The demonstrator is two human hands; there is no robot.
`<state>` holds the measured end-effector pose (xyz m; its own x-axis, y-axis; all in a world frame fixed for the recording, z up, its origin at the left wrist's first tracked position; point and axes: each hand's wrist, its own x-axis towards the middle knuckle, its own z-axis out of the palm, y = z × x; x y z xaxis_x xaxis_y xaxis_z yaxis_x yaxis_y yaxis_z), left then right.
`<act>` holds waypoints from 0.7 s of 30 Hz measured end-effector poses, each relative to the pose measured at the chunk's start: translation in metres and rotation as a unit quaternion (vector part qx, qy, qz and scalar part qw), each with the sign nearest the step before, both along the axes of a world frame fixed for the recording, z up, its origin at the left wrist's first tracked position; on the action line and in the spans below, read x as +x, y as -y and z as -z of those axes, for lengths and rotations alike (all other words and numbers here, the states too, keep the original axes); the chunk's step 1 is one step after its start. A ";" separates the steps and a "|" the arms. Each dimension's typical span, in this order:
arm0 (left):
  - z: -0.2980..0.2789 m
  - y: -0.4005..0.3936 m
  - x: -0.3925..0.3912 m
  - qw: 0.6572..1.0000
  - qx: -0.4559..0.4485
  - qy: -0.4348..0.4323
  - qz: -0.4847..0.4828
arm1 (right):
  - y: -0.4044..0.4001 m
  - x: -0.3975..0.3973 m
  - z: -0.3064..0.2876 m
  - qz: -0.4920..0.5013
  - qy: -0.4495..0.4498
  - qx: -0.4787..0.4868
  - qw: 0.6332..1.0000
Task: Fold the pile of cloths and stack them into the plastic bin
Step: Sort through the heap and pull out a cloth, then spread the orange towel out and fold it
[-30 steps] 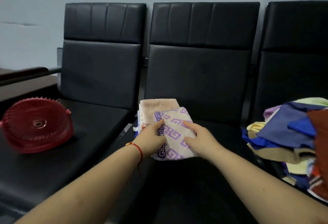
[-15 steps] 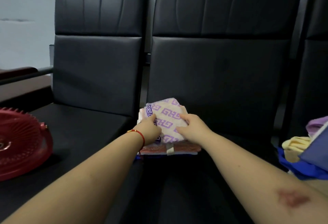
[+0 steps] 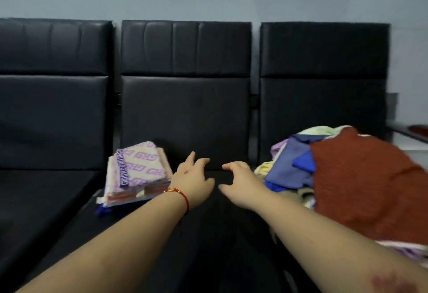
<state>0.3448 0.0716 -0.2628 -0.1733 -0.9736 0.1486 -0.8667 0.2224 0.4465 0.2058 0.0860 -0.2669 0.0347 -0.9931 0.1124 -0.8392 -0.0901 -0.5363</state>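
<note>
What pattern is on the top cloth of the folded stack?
Purple Greek-key motifs on cream, seen in the head view: top cloth.

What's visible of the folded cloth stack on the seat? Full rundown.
The folded stack lies flat on the left part of the middle black seat, near its front left edge. Top cloth is cream with a purple key pattern and purple border; orange-red, white and blue layers show along the stack's edges below. Edges are slightly uneven. Neither hand touches it; the left hand hovers just right of it.

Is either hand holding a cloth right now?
No: the left hand and right hand hover empty between the folded stack and the unfolded pile.
</note>
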 end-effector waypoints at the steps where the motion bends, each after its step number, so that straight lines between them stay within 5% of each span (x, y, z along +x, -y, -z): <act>1: -0.004 -0.013 -0.024 1.000 0.012 -0.011 0.022 | -0.017 -0.024 -0.004 0.019 -0.017 -0.005 1.000; 11: -0.026 -0.093 -0.200 0.978 0.078 -0.018 0.192 | -0.123 -0.209 -0.016 0.201 -0.110 -0.022 0.973; 21: 0.025 -0.098 -0.265 0.968 0.061 0.106 0.220 | -0.143 -0.267 0.030 0.157 -0.154 0.025 0.975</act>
